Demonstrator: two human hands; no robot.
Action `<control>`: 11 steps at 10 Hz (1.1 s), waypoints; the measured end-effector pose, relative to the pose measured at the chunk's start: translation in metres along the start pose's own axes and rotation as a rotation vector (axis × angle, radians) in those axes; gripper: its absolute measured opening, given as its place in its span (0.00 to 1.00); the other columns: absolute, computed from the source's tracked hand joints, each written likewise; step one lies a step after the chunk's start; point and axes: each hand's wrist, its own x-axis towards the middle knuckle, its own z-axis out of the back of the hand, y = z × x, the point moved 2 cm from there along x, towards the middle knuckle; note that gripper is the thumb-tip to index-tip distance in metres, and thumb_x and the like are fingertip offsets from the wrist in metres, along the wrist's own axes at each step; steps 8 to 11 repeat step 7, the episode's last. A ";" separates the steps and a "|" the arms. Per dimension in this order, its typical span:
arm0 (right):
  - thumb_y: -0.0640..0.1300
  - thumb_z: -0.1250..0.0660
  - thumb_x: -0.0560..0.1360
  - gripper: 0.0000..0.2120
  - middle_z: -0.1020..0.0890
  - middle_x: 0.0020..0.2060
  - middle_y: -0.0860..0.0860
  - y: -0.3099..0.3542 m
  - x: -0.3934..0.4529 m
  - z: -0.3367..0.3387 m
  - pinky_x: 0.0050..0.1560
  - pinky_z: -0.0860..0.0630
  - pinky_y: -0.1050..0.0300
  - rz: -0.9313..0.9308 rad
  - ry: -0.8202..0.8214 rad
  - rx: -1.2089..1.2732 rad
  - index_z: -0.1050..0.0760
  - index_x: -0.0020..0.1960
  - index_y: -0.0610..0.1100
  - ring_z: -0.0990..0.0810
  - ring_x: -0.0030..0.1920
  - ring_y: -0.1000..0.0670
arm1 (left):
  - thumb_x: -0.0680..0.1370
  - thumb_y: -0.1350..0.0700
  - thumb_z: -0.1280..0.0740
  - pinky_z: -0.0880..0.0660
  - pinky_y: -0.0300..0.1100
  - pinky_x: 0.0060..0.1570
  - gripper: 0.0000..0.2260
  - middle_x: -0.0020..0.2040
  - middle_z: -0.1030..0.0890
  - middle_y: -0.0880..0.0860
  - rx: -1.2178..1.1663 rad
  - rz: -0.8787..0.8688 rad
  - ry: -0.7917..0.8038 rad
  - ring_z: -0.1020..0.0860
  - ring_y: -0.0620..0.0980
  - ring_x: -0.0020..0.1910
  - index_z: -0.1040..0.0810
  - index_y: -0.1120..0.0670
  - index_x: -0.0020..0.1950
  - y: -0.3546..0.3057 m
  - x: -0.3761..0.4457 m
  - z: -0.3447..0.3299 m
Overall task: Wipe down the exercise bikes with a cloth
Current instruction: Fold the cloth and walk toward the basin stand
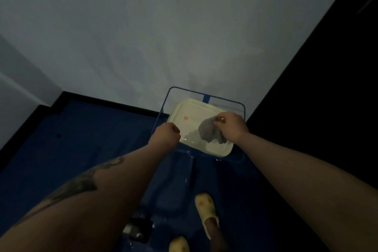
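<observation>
Dim room, seen from above your arms; your right hand (232, 127) pinches a grey cloth (210, 132) by its top, so the cloth hangs bunched just below your fingers, over a pale shallow tub (196, 106) that seems to hold water; your left hand (166, 134) is clenched, apparently gripping the tub's near-left edge, though the fingers are hidden; no exercise bike is in view; you look to be only wetting the cloth, so all the wiping appears to remain.
</observation>
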 end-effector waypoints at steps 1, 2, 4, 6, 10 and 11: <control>0.44 0.41 0.80 0.12 0.17 0.51 0.43 -0.005 0.046 -0.019 0.47 0.22 0.53 0.061 0.006 -0.180 0.20 0.57 0.45 0.19 0.49 0.42 | 0.77 0.60 0.37 0.23 0.50 0.56 0.12 0.57 0.20 0.53 -0.010 0.010 -0.043 0.22 0.52 0.53 0.21 0.53 0.58 0.003 0.039 -0.001; 0.45 0.45 0.82 0.14 0.18 0.52 0.42 -0.016 0.086 -0.043 0.45 0.24 0.52 0.074 -0.065 -0.299 0.23 0.61 0.46 0.20 0.50 0.41 | 0.77 0.58 0.36 0.23 0.49 0.53 0.10 0.55 0.20 0.51 -0.044 0.007 -0.087 0.22 0.50 0.51 0.20 0.51 0.56 0.007 0.069 -0.008; 0.44 0.44 0.82 0.14 0.19 0.49 0.43 -0.057 0.117 -0.105 0.37 0.32 0.58 0.122 0.005 -0.380 0.28 0.65 0.43 0.21 0.46 0.45 | 0.77 0.59 0.37 0.24 0.44 0.49 0.10 0.55 0.20 0.48 -0.161 0.069 -0.128 0.22 0.47 0.50 0.21 0.50 0.56 0.029 0.083 -0.049; 0.46 0.42 0.82 0.13 0.21 0.58 0.44 -0.067 0.089 -0.126 0.52 0.25 0.53 0.066 0.315 -0.310 0.26 0.63 0.44 0.23 0.56 0.43 | 0.78 0.58 0.39 0.24 0.49 0.56 0.12 0.59 0.21 0.50 -0.104 0.099 -0.058 0.22 0.50 0.56 0.22 0.49 0.58 0.040 0.056 -0.066; 0.46 0.43 0.82 0.17 0.24 0.62 0.43 -0.053 0.077 -0.102 0.58 0.26 0.50 0.025 0.275 -0.219 0.30 0.69 0.45 0.25 0.59 0.42 | 0.78 0.59 0.39 0.23 0.49 0.53 0.12 0.58 0.21 0.50 -0.112 0.100 -0.092 0.22 0.50 0.54 0.22 0.50 0.59 0.035 0.046 -0.051; 0.46 0.43 0.82 0.17 0.24 0.62 0.43 -0.053 0.077 -0.102 0.58 0.26 0.50 0.025 0.275 -0.219 0.30 0.69 0.45 0.25 0.59 0.42 | 0.78 0.59 0.39 0.23 0.49 0.53 0.12 0.58 0.21 0.50 -0.112 0.100 -0.092 0.22 0.50 0.54 0.22 0.50 0.59 0.035 0.046 -0.051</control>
